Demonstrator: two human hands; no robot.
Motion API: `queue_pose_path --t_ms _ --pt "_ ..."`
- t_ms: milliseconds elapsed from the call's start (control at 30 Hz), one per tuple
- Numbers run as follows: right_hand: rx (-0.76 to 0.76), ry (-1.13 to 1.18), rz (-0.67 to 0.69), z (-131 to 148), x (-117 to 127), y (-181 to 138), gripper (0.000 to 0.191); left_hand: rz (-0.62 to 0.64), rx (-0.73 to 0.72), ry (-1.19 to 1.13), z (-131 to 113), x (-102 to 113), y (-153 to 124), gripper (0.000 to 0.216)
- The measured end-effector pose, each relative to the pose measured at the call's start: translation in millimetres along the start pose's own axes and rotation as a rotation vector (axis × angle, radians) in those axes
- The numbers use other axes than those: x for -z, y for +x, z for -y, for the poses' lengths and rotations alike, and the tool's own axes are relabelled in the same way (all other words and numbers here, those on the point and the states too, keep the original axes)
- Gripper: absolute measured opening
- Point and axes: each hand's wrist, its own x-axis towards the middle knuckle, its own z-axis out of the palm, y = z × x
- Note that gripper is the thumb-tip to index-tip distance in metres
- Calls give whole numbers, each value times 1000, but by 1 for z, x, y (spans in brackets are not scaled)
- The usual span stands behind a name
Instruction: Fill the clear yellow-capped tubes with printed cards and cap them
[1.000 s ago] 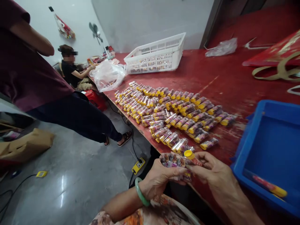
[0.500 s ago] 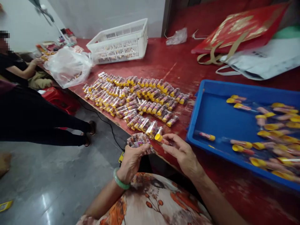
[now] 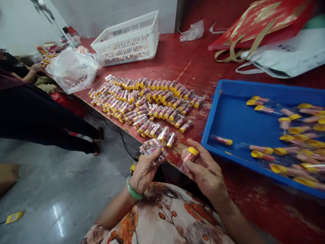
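Note:
My left hand (image 3: 145,168), with a green bangle at its wrist, is closed on a fanned stack of small printed cards (image 3: 153,149). Between the thumb and fingers of my right hand (image 3: 207,171) is a small clear tube with a yellow cap (image 3: 191,155), cap end up and tilted. The tube is apart from the cards. Just beyond my hands, rows of similar yellow-capped tubes in clear wrap (image 3: 158,112) lie on the red table (image 3: 189,76). To the right, a blue tray (image 3: 214,118) holds several loose yellow-ended tubes (image 3: 261,149).
A white plastic basket (image 3: 127,51) and a clear plastic bag (image 3: 72,69) stand at the back left. Red and white bags (image 3: 256,30) lie back right. A person in dark trousers (image 3: 48,115) stands left of the table; another person's arm (image 3: 29,75) is farther back.
My right hand has moved right, away from the cards, and the tube in it has turned cap upward. The left hand still holds the cards. The view has shifted slightly.

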Motion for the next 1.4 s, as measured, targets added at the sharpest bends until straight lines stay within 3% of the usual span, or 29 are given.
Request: queue_pose_path --t_ms 167,333,500,800,1000,1133,1267,1400 --pt "148 -136 -109 3 -12 -6 33 -7 48 -41 0 -6 -7 24" --pt "305 -283 -196 -8 -16 -11 30 -40 91 -86 1 -10 -13 19" --pt "502 -267 -194 -21 -19 -15 30 -50 88 -97 2 -9 -15 23" --pt "751 -584 -187 -26 -17 -21 43 85 -9 -15 8 -1 -16 31" --pt "803 -708 -169 -26 -18 -19 41 117 -18 13 8 2 -18 33" --pt "782 -668 -122 -31 -18 -19 39 92 -6 0 6 2 -18 33" --pt "736 -636 -195 -35 -19 -21 38 54 -4 9 7 4 -15 36" --pt "799 -757 -245 -40 -18 -23 40 93 -73 52 8 5 -15 36"
